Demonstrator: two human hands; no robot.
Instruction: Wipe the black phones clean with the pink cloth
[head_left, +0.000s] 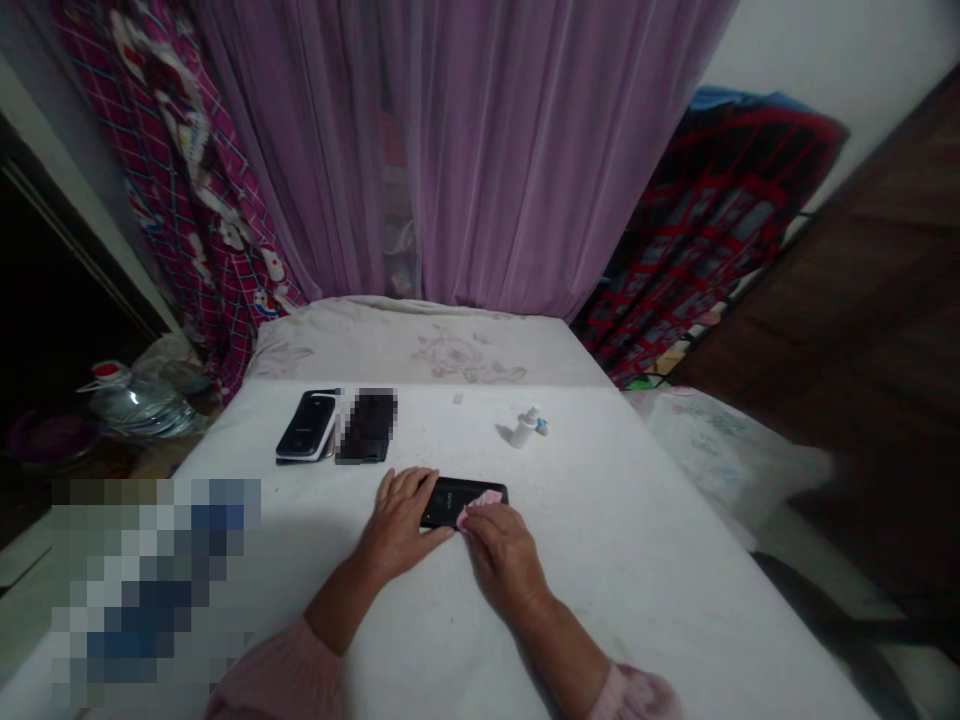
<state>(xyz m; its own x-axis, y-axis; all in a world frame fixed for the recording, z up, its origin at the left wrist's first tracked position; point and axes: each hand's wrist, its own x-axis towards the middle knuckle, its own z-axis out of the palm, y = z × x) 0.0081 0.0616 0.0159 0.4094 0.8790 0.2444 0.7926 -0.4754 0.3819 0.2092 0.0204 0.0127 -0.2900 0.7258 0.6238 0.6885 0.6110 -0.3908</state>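
Beyond the left edge of the white-covered surface [645, 560] stands a plastic water jug [139, 405] with a red cap, while a blurred blue object [150, 590] covers the near left corner and is too obscured to name. Toward the far edge, left of centre, a silver-and-black phone [306, 427] lies just beside a pixelated phone [367, 427]. In the middle of the surface, nearer the person, lies a black phone [469, 500] with a small logo showing. The left hand [397, 525], in a pink sleeve [281, 675], is spread open, its fingers [405, 490] resting flat on the phone's left end. The right hand [504, 553] is curled closed on a pink cloth [480, 503], pressing it onto the phone's right part. By the far edge lie a small white scrap [457, 398] and, further right, a tilted white dropper bottle [523, 430] with a small blue-and-white item [541, 428] touching its tip. Past that edge are a floral bolster [405, 345] and a purple curtain [465, 150].
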